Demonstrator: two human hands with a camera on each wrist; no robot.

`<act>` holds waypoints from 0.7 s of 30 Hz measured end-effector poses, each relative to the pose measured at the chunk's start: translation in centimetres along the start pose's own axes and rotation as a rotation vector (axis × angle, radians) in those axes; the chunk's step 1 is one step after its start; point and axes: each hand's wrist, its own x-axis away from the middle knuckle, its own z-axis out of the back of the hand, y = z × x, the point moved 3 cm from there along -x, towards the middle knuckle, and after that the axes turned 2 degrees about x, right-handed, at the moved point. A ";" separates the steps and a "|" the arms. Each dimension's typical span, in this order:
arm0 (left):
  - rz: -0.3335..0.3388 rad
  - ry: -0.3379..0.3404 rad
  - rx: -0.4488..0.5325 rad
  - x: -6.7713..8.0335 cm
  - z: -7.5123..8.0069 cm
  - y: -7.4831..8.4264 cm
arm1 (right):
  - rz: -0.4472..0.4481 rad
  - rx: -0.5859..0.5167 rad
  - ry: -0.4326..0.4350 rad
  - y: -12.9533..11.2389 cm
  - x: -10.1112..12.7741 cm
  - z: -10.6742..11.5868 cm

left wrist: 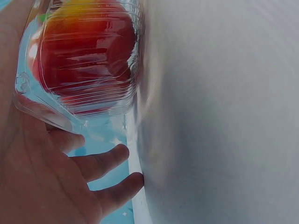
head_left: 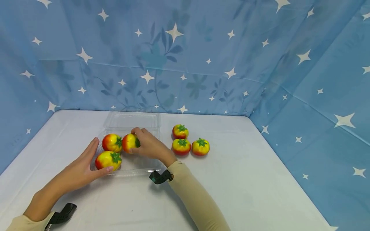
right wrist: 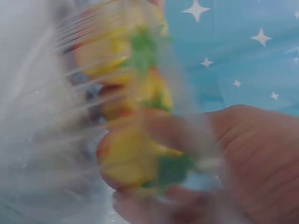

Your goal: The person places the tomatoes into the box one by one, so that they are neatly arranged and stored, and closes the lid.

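Note:
A clear plastic clamshell box (head_left: 137,164) lies on the table with its lid (head_left: 131,120) folded back behind it. Two red-and-yellow tomatoes with green tops sit at its left side, a rear tomato (head_left: 111,143) and a front tomato (head_left: 107,161). My right hand (head_left: 150,146) grips a third tomato (head_left: 129,142) between thumb and fingers, over the box beside the rear one. Blurred box wall covers part of that grip in the right wrist view. Against the box's left end lies my left hand (head_left: 79,170), its fingers extended and its thumb along the near rim by the front tomato.
Right of the box stand three more tomatoes: a back one (head_left: 180,131), a middle one (head_left: 181,147) and a right one (head_left: 200,147). A white cloth (head_left: 245,179) covers the table. Blue star-patterned curtain (head_left: 202,48) hangs along the back and sides.

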 end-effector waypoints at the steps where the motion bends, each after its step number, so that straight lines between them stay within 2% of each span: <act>1: 0.001 0.000 -0.003 0.0 0.0 0.0 | -0.012 0.013 -0.007 0.1 0.0 -0.3; 11: 0.008 -0.008 0.005 0.0 -0.1 0.1 | -0.068 0.029 0.020 0.3 0.0 -0.9; 21: 0.005 -0.005 -0.001 0.0 0.0 -0.1 | -0.063 0.045 0.028 0.0 0.0 -0.7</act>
